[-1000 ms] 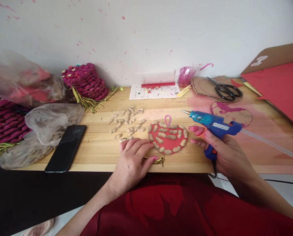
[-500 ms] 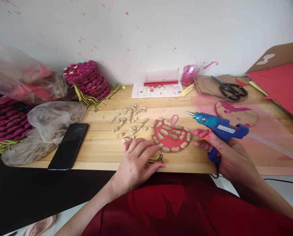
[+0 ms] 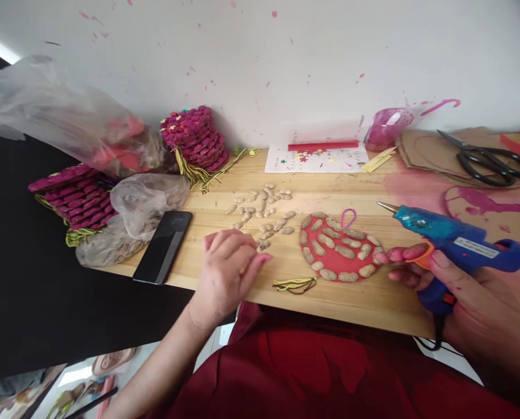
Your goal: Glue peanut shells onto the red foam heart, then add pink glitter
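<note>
In my right hand [image 3: 469, 291] is a blue hot glue gun [image 3: 452, 235], its metal nozzle pointing left and a finger at its orange trigger. Those fingertips reach the right edge of a red heart-shaped piece [image 3: 329, 265], which has peanuts fixed around its rim and across its middle. A purple loop [image 3: 349, 218] stands at its top, and a yellow-green tassel [image 3: 295, 284] lies at its lower left. My left hand [image 3: 231, 270] hovers beside loose peanuts [image 3: 266, 228], fingers loosely curled and thumb apart; nothing shows in it, though its palm is partly hidden.
A black phone [image 3: 163, 247] and a plastic bag of peanuts [image 3: 111, 244] lie at the left. Magenta peanut crafts [image 3: 196, 139] stand behind. Along the wall are paper with small stars [image 3: 286, 166], a pink cup [image 3: 386, 129] and black scissors [image 3: 482, 166] on cardboard.
My left hand has moved left, off the tassel and heart, to the loose peanuts. The glue gun stays in my right hand near the heart. The view has shifted left.
</note>
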